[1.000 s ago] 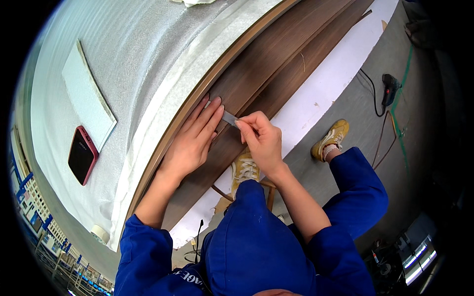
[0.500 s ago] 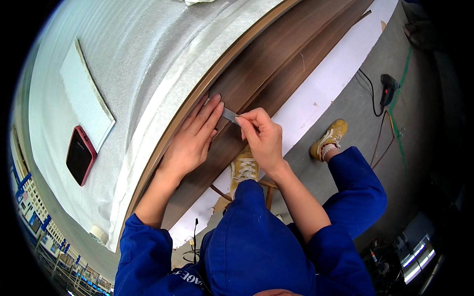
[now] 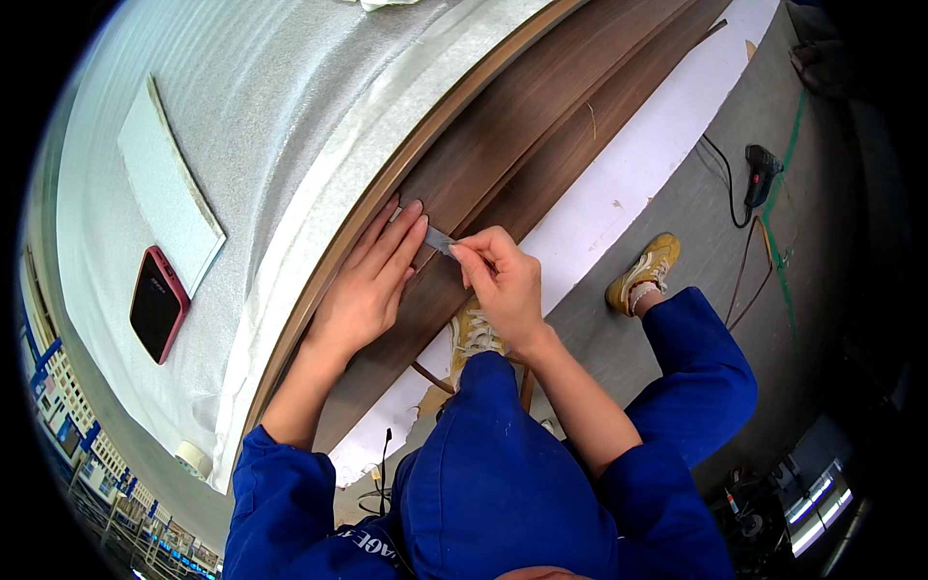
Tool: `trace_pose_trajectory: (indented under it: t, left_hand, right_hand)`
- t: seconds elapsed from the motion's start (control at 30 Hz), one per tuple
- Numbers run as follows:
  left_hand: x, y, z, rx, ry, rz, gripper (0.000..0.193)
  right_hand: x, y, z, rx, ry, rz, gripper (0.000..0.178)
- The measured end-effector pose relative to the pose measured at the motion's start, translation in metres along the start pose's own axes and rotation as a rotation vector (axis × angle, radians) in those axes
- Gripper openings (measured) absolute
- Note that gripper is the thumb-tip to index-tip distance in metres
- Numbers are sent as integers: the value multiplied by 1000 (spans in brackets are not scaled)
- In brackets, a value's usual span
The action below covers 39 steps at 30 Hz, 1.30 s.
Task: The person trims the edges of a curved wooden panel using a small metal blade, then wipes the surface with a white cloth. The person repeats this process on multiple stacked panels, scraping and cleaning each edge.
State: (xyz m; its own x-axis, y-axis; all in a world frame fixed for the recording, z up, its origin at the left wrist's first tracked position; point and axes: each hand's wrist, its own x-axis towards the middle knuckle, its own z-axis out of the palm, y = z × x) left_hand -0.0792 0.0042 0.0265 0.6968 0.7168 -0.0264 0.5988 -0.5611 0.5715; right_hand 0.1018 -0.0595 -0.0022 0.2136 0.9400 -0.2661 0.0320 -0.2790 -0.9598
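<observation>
Pinched between the thumb and fingers of my right hand [image 3: 505,285] is a thin, flat grey metal strip [image 3: 438,240], blade-like in shape. Its far end reaches to the fingertips of my left hand [image 3: 360,295], and I cannot make out whether that end is covered by them. My left hand lies open, fingers stretched out and pressed along the inner side of a curved brown wood-grain edge [image 3: 437,132]. Beneath both hands runs a long dark brown wood-grain panel [image 3: 503,135] with a lengthwise step in it.
White foam sheeting [image 3: 232,106] spreads to the left, bearing a phone in a red case [image 3: 159,304] and a pale flat offcut [image 3: 169,184]. A black heat gun [image 3: 762,174] with its cord rests on the grey floor at right. My yellow shoe [image 3: 476,329] is under the panel's near side.
Both hands have slid slightly toward me and to the left along the brown edge, the metal strip moving with them. My right hand keeps its pinch.
</observation>
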Motion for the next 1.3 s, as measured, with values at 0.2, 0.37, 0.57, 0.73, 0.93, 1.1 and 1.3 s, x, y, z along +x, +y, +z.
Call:
trace_pose_trajectory:
  t: [0.2, 0.37, 0.57, 0.73, 0.93, 1.1, 1.3]
  left_hand:
    - [-13, -4, 0, -5, -12, -3, 60]
    - [-18, -2, -3, 9, -28, -13, 60]
    - [2, 2, 0, -47, 7, -12, 58]
    - [4, 0, -1, -53, 6, -2, 56]
    - [-7, -1, -2, -26, -22, -14, 56]
    - [-15, -3, -4, -8, -20, -10, 56]
    - [-22, -3, -4, -36, -5, -17, 57]
  right_hand:
    - [-10, 9, 8, -20, -11, -12, 7]
    - [-12, 6, 11, 33, -21, -9, 7]
    - [3, 2, 0, 13, 14, 9, 10]
    - [3, -3, -1, -7, 0, 7, 10]
    - [-6, 0, 5, 18, 2, 30, 10]
    - [-11, 2, 11, -7, -10, 45, 10]
    - [-17, 8, 18, 46, 2, 13, 9]
